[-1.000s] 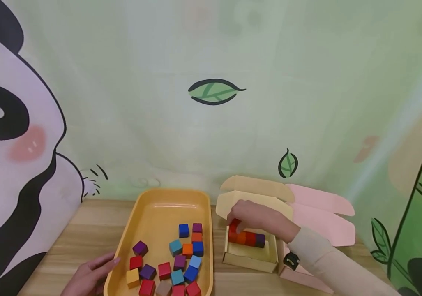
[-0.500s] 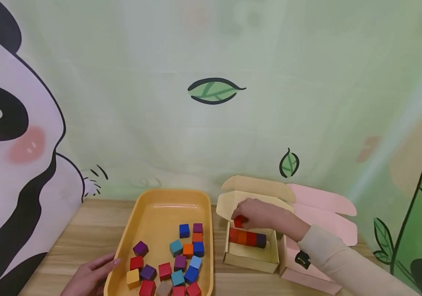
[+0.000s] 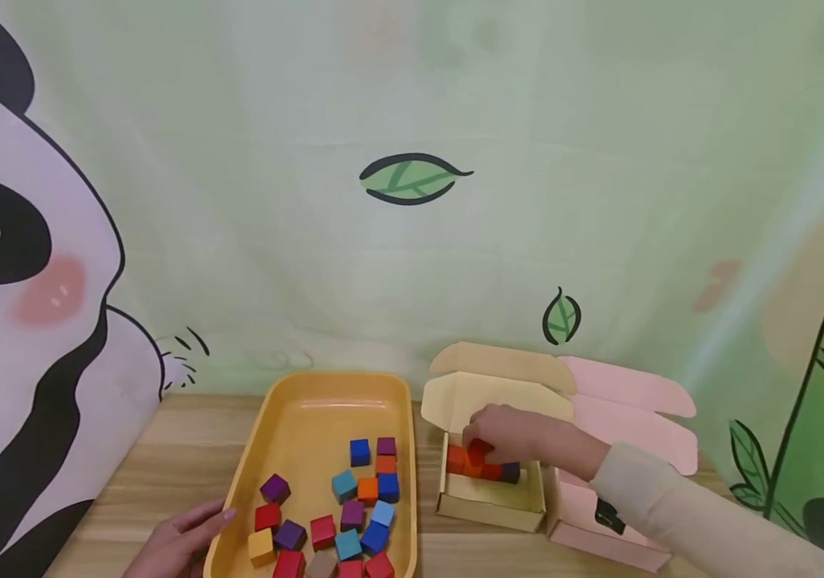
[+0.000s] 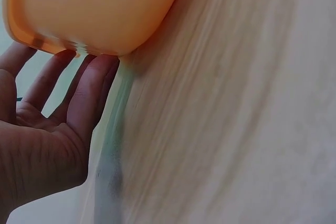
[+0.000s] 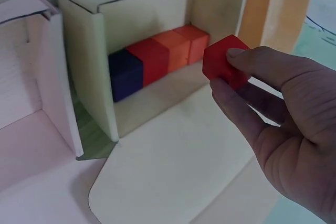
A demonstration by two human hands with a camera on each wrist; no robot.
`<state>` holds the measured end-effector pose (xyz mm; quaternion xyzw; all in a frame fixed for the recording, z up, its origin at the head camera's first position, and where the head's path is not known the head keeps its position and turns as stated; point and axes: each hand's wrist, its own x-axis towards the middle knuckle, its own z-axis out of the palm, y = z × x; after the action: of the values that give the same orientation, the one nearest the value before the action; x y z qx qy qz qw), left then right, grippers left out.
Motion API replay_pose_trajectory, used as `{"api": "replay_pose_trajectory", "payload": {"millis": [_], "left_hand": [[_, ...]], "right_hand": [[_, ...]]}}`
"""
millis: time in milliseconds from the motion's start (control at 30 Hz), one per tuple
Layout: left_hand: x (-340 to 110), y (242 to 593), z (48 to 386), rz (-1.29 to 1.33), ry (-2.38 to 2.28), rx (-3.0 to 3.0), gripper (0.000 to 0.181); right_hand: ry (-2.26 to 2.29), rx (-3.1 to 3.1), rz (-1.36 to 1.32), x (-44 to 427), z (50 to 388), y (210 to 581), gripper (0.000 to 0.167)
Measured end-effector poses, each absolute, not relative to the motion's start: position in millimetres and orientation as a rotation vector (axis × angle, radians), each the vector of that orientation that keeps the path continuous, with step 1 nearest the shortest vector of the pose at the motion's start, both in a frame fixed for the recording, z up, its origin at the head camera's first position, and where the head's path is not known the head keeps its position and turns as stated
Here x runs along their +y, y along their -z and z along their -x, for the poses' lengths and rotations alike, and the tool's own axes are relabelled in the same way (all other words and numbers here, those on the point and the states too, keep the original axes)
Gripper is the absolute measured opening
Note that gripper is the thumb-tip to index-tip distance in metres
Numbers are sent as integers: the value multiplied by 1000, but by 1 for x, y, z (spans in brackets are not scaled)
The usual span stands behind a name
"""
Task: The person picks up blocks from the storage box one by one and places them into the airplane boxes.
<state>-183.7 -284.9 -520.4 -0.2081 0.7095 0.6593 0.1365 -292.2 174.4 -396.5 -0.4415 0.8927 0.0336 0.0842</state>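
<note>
Thumb and fingers of my right hand (image 5: 286, 114) pinch a red cube (image 5: 223, 62) in the right wrist view. In the head view the right hand (image 3: 509, 433) is over the cream box (image 3: 491, 514). Inside that box, a row holds a dark purple cube (image 5: 126, 74), a red cube (image 5: 149, 61) and two orange-red cubes (image 5: 173, 51). At the left edge of the yellow tray (image 3: 321, 393), my left hand (image 3: 176, 546) touches the rim with extended fingers; the left wrist view shows its fingertips against the tray (image 4: 94, 14).
Colored cubes lie in the tray, among them a yellow cube (image 3: 261, 545) and a blue cube (image 3: 359, 452). A pink box (image 3: 599, 546) with raised flaps stands right of the cream box on the wooden table (image 3: 188, 433). Behind hangs a printed backdrop (image 3: 274, 201).
The red cube in my right hand, over the row's left end earlier, has moved slightly right. My left hand stays at the tray's rim.
</note>
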Motion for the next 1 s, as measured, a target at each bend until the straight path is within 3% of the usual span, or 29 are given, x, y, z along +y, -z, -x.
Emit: {"api": "replay_pose_trajectory", "payload": {"millis": [567,1000], "left_hand": [[-286,522,184,575,-1869,2059,92],[-286,521,183,575,-1860,2070,92]], "right_hand": [[41,2612,1230,158,296,423,19],[110,2720,1201,150,303,431,28]]}}
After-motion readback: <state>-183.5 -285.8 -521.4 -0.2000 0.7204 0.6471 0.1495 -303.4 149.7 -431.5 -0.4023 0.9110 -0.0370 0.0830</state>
